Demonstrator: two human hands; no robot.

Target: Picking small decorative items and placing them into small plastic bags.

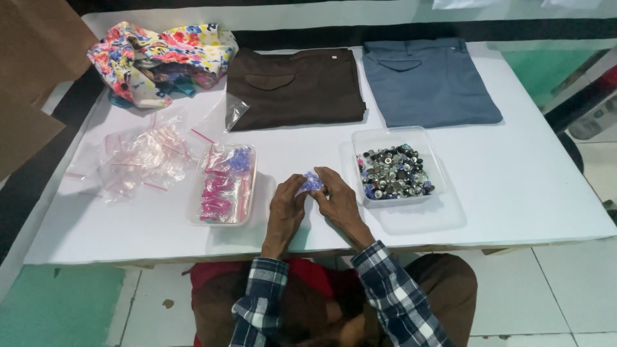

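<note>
Both hands meet at the front middle of the white table (514, 193). My left hand (286, 205) and my right hand (337, 196) pinch between them a small clear bag of blue-purple buttons (312, 183), held just above the tabletop. To the right of the hands stands a clear tray (424, 144) filled with many loose dark and silvery buttons (393, 171). To the left stands another clear tray (247, 205) holding small filled bags of pink and blue pieces (222, 186).
A heap of empty clear zip bags (138, 157) lies at the left. Folded brown trousers (295, 87) and folded blue-grey trousers (427, 80) lie at the back, with a crumpled floral cloth (160, 58) at the back left. Tiled floor shows below the table's front edge.
</note>
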